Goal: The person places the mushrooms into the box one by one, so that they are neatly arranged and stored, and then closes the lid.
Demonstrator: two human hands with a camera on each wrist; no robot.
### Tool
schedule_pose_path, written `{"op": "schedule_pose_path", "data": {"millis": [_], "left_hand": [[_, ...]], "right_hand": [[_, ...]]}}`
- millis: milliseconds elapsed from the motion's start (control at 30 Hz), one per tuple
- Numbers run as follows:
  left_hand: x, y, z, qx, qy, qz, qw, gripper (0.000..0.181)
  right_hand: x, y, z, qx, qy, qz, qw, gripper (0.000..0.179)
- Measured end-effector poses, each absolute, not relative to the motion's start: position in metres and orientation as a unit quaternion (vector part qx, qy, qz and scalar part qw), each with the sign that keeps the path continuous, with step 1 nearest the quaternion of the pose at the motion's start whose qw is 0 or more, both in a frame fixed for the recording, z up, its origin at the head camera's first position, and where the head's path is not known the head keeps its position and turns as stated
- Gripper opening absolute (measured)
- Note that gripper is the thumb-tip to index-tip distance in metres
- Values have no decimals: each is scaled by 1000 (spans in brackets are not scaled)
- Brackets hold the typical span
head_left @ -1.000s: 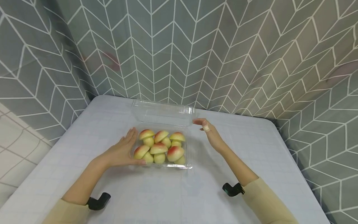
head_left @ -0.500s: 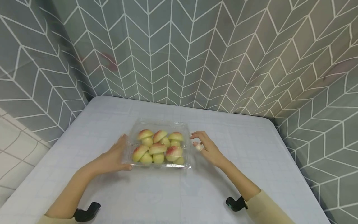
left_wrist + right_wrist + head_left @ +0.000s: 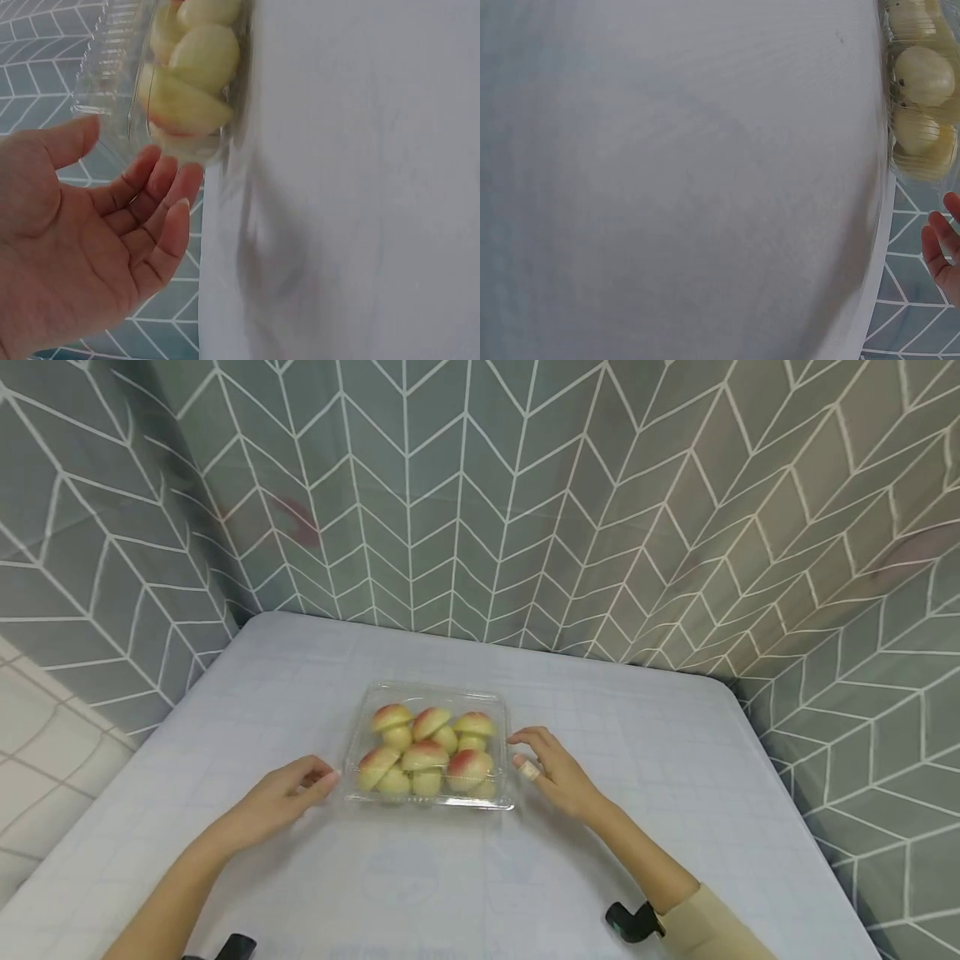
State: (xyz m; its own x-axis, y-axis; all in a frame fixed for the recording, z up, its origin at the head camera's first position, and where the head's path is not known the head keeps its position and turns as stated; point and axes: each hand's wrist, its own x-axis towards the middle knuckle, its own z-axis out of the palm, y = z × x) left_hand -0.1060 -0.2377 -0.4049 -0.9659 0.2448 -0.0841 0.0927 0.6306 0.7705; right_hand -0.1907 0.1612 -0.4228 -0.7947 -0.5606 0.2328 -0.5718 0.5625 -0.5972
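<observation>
A clear plastic clamshell box (image 3: pixel 442 695) sits on the table in the head view, its lid down. Inside are several yellow-green, mushroom-shaped pieces with reddish caps (image 3: pixel 470 768), arranged in two rows. My left hand (image 3: pixel 277 806) hovers just off the box's left side, fingers loosely bent and holding nothing. In the left wrist view, the fingers of this hand (image 3: pixel 112 225) spread below the box's end, thumb apart. At the right side, my right hand (image 3: pixel 562 779) has its fingertips close to the box edge; whether they touch it cannot be told. A finger wears a light bandage (image 3: pixel 529 770).
A pale cloth (image 3: pixel 420 893) covers the table. Grey curtains (image 3: pixel 480 510) with white chevron lines hang behind and at both sides. White floor tiles (image 3: pixel 52 752) show at the far left. A black wrist mount (image 3: pixel 633 922) sits on the right forearm.
The lid, standing open behind the box a second ago, has folded down over the pieces. My left hand has drawn back leftward off the box. My right hand has come down along its right side.
</observation>
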Motion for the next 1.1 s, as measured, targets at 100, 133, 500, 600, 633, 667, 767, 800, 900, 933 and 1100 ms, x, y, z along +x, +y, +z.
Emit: {"op": "schedule_pose_path", "data": {"millis": [100,133,500,600,633,667,767,800,900,933,1100], "left_hand": [[-106,-234,-409,107,877,452,121,31],[-106,-233,-410,109,869,465,131,30],[-105,-224,-423,61,805,566,168,34],[-103,-220,-424,53,802,575,152,30],[-102,-218,-424,49,802,578,147,29],[-101,-217,-424,41,801,580,142,28],[-99,-213,-423,16,805,578,135,25],[-98,-212,-422,10,807,576,134,25],[-98,-211,-422,10,811,570,133,25],[-99,-212,-422,16,812,568,134,26],[-104,-221,-417,45,825,544,150,35]], "right_hand": [[-189,161,-423,319,-887,334,3,36],[-189,161,-424,318,-888,333,2,37],[-185,160,-422,297,-895,330,-33,47],[-185,160,-422,292,-900,321,-34,48],[-185,161,-422,292,-901,319,-34,48],[-185,161,-422,293,-901,318,-33,48],[-185,161,-422,295,-900,318,-35,48],[-186,161,-422,295,-900,318,-35,48],[-186,161,-422,298,-901,314,-35,49],[-186,162,-422,298,-901,313,-34,49],[-186,163,-420,308,-904,296,-21,48]]}}
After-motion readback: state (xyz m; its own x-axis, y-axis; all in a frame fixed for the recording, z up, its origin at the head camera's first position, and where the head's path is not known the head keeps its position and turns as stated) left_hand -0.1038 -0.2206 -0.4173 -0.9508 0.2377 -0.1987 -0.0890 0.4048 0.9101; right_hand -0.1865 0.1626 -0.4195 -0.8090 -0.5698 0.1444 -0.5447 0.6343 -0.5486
